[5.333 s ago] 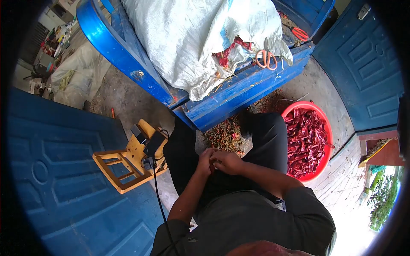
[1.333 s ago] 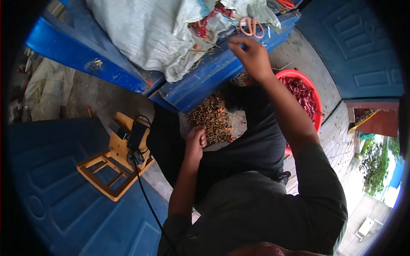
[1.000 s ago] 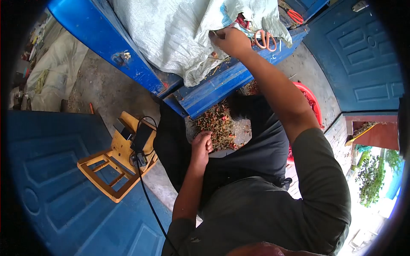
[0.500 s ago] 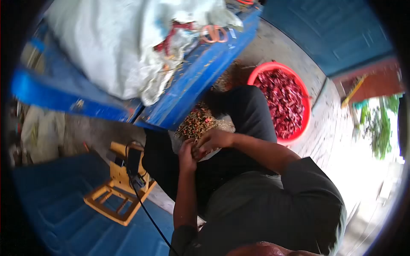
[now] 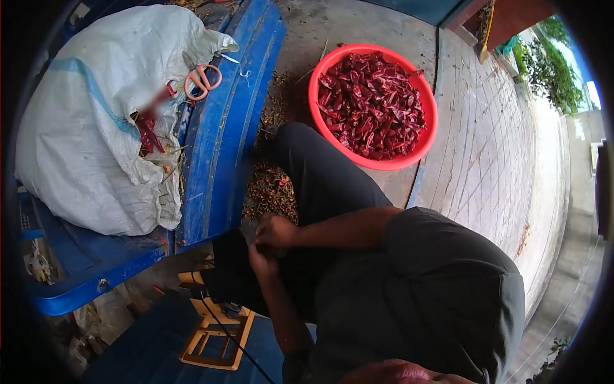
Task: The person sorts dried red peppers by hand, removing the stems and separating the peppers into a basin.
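My right hand and my left hand meet over my lap, close to the blue table's edge. Their fingers are curled and pressed together. Whatever they hold, if anything, is too small or hidden to make out. Just beyond them, a heap of brownish stem bits lies low down between the table and my leg. A red basin full of dried red chillies stands on the ground past my knee.
On the blue table a large white woven sack lies open, with dried red chillies at its mouth. Pink-handled scissors rest beside it. A wooden stand with a black cable is at lower left.
The camera view has turned and shifted, bringing the sack, scissors and basin more fully into view. My hands stay together over my lap, with the right one now more tightly closed against the left.
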### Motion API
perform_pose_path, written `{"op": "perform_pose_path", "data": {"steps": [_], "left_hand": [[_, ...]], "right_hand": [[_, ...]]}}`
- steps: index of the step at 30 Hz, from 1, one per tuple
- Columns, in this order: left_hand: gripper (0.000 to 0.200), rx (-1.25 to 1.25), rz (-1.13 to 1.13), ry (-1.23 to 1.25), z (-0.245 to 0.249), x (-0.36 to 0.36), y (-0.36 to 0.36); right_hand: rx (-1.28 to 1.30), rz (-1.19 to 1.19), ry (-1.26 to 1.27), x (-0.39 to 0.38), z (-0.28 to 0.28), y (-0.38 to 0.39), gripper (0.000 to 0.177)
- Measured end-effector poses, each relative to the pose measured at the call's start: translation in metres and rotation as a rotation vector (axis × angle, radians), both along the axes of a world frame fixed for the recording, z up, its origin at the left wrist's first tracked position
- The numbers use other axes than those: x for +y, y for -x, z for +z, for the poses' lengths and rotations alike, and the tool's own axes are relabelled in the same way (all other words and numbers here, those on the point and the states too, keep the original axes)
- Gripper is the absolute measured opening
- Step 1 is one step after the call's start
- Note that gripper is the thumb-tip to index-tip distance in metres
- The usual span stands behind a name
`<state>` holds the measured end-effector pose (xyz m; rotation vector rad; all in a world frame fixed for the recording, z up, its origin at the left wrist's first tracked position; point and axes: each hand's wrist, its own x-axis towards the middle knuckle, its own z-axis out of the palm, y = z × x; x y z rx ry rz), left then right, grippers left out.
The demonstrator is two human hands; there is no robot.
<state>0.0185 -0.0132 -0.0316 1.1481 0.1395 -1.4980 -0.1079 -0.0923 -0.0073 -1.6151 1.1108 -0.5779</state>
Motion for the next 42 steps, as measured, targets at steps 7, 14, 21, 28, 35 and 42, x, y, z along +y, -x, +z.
{"op": "perform_pose_path", "data": {"steps": [7, 14, 21, 28, 35, 42], "left_hand": [[0.032, -0.067, -0.096, -0.060, -0.009, 0.001, 0.002], [0.030, 0.140, 0.107, 0.076, 0.013, -0.009, 0.000], [0.026, 0.091, 0.094, 0.138, 0.013, 0.000, 0.000], [0.022, -0.080, 0.034, 0.084, 0.010, 0.001, 0.003], [0.019, 0.083, 0.165, 0.015, 0.007, -0.016, 0.006], [0.016, 0.024, 0.101, -0.044, 0.022, -0.027, 0.004]], "right_hand": [[-0.134, -0.086, -0.468, -0.003, -0.010, 0.003, 0.023], [-0.184, 0.009, 0.464, -0.021, 0.034, 0.008, 0.013], [-0.213, 0.145, 0.486, -0.024, 0.019, -0.007, 0.011], [-0.198, 0.023, 0.158, -0.016, 0.013, -0.015, 0.016], [-0.019, -0.129, 0.111, -0.012, 0.002, -0.029, 0.020], [-0.018, -0.112, -0.384, -0.031, 0.009, -0.023, 0.025]]}}
